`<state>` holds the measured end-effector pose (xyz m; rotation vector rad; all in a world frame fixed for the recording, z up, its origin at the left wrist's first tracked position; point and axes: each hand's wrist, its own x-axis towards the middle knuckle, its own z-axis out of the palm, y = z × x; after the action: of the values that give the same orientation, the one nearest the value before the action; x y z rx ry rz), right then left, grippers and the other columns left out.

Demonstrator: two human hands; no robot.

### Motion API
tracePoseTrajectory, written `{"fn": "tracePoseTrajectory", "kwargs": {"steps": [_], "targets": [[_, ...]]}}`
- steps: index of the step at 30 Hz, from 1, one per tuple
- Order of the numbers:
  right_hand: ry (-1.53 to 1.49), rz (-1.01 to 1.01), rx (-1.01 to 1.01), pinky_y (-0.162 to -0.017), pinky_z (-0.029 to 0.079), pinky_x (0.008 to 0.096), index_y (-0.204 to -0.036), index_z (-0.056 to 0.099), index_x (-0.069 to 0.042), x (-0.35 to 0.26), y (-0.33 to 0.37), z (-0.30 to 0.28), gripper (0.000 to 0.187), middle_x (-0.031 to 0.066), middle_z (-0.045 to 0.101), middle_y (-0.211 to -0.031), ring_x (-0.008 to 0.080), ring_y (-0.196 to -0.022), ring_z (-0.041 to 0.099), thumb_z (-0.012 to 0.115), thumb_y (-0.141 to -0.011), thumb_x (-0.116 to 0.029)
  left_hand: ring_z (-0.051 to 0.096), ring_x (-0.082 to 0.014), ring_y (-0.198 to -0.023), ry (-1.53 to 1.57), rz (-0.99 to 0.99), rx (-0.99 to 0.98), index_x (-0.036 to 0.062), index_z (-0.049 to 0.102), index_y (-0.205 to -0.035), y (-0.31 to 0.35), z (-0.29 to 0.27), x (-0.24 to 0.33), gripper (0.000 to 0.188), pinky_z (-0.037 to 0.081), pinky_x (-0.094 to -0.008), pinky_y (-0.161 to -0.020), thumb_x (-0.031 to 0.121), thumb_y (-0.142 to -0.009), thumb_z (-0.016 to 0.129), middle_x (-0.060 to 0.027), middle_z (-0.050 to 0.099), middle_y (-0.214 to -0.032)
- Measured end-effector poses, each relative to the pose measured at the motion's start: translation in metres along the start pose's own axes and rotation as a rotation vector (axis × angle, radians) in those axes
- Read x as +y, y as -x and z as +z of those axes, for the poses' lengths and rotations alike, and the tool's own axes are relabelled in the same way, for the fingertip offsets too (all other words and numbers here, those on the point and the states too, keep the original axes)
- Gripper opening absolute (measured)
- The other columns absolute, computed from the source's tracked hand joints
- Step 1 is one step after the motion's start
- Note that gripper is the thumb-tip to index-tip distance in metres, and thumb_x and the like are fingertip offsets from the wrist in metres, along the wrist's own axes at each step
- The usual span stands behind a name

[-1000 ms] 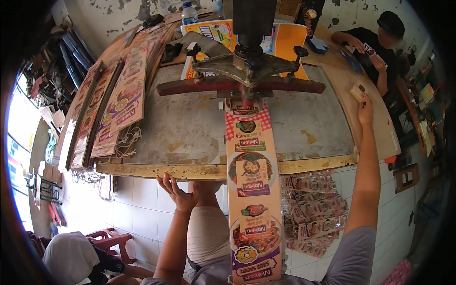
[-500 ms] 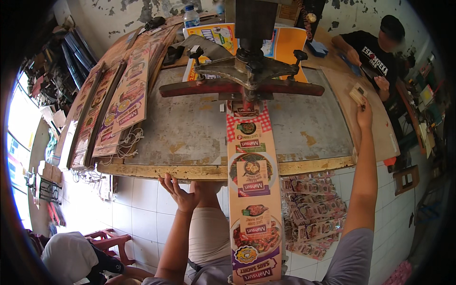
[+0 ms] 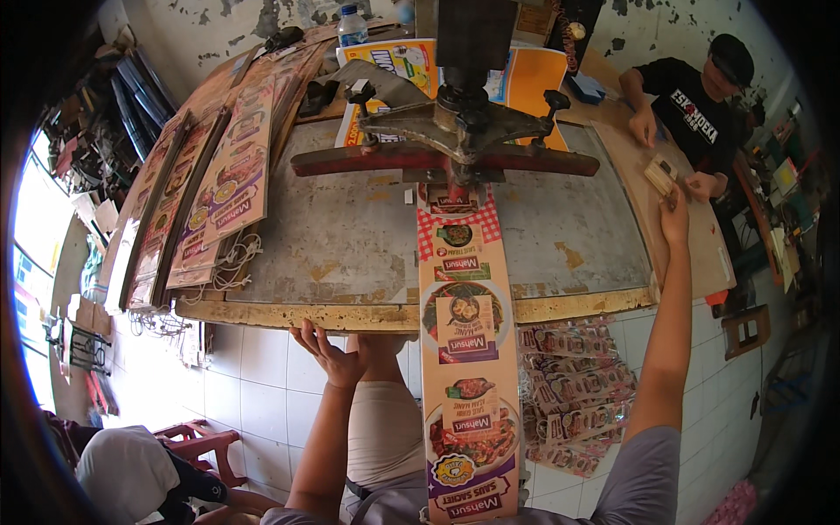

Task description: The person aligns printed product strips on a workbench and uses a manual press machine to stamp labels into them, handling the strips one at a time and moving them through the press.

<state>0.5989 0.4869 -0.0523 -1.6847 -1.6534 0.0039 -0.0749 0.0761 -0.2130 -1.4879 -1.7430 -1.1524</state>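
Observation:
My left hand (image 3: 332, 359) is at the table's front edge, its fingers spread and touching the wooden rim from below. At the right side my right arm reaches far out. There my right hand (image 3: 673, 214) grips the near end of a small pale wooden block (image 3: 658, 178) with a dark patch on top. Between my arms a long printed cardboard strip (image 3: 468, 363) with food pictures runs from under the press toward my body, overhanging the table edge. Above its far end stands the dark metal press head (image 3: 459, 131) with a red crossbar (image 3: 376, 163).
Printed strips with strings (image 3: 232, 179) lie stacked on the left of the table (image 3: 341, 236). Wrapped printed strips (image 3: 577, 385) rest on the floor at right. A co-worker (image 3: 700, 109) is beside the right board, hands near the block. A seated person (image 3: 131, 472) is at lower left.
The co-worker's hands have shifted, one now close to the block; the blue item they held no longer shows. My right hand and the block have barely moved. My left hand stays at the edge.

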Motion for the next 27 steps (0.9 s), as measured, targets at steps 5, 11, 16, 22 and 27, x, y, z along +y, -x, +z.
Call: {"fn": "tracePoseTrajectory", "kwargs": {"steps": [5, 11, 16, 22, 27], "targets": [[0.032, 0.041, -0.080, -0.125, 0.040, 0.0463, -0.167, 0.035, -0.001, -0.023, 0.011, -0.004, 0.069, 0.0246, 0.047, -0.165, 0.0383, -0.152, 0.048, 0.065, -0.108, -0.019, 0.016, -0.0594, -0.160, 0.001, 0.010, -0.001, 0.0052, 0.020, -0.170, 0.000, -0.004, -0.001, 0.101, 0.014, -0.0760, -0.128, 0.026, -0.089, 0.077, -0.0259, 0.028, -0.171], [0.117, -0.014, -0.127, -0.131, 0.029, 0.0474, -0.173, 0.021, -0.002, -0.074, 0.072, -0.022, 0.084, 0.0290, 0.031, -0.174, 0.0432, -0.161, 0.032, 0.066, -0.109, -0.031, 0.015, -0.0617, -0.160, 0.008, -0.017, -0.024, 0.0035, 0.023, -0.169, 0.002, -0.003, 0.001, 0.101, 0.016, -0.0765, -0.127, 0.026, -0.088, 0.078, -0.0275, 0.028, -0.171], [0.156, -0.025, -0.151, -0.130, 0.031, 0.0460, -0.172, 0.026, -0.004, -0.136, 0.159, -0.020, 0.080, 0.0263, 0.035, -0.174, 0.0406, -0.161, 0.035, 0.066, -0.109, -0.031, 0.014, -0.0622, -0.160, 0.021, 0.000, -0.012, 0.0028, 0.022, -0.169, 0.003, 0.000, 0.001, 0.102, 0.015, -0.0762, -0.127, 0.026, -0.087, 0.079, -0.0277, 0.027, -0.171], [-0.127, -0.069, -0.070, -0.126, 0.038, 0.0446, -0.158, 0.054, -0.007, -0.180, 0.196, -0.034, 0.055, 0.0170, 0.054, -0.163, 0.0349, -0.153, 0.049, 0.065, -0.110, -0.031, 0.012, -0.0623, -0.161, 0.032, 0.015, -0.030, 0.0037, 0.021, -0.170, -0.002, -0.009, 0.000, 0.103, 0.016, -0.0755, -0.127, 0.020, -0.086, 0.080, -0.0275, 0.026, -0.173], [-0.124, -0.026, -0.014, -0.120, 0.044, 0.0451, -0.147, 0.065, -0.007, -0.181, 0.196, -0.036, 0.044, 0.0162, 0.064, -0.152, 0.0348, -0.143, 0.059, 0.067, -0.109, -0.030, 0.013, -0.0619, -0.161, 0.046, 0.004, -0.019, 0.0038, 0.022, -0.170, -0.005, -0.009, 0.007, 0.102, 0.017, -0.0747, -0.128, 0.018, -0.086, 0.079, -0.0274, 0.027, -0.172]]}}
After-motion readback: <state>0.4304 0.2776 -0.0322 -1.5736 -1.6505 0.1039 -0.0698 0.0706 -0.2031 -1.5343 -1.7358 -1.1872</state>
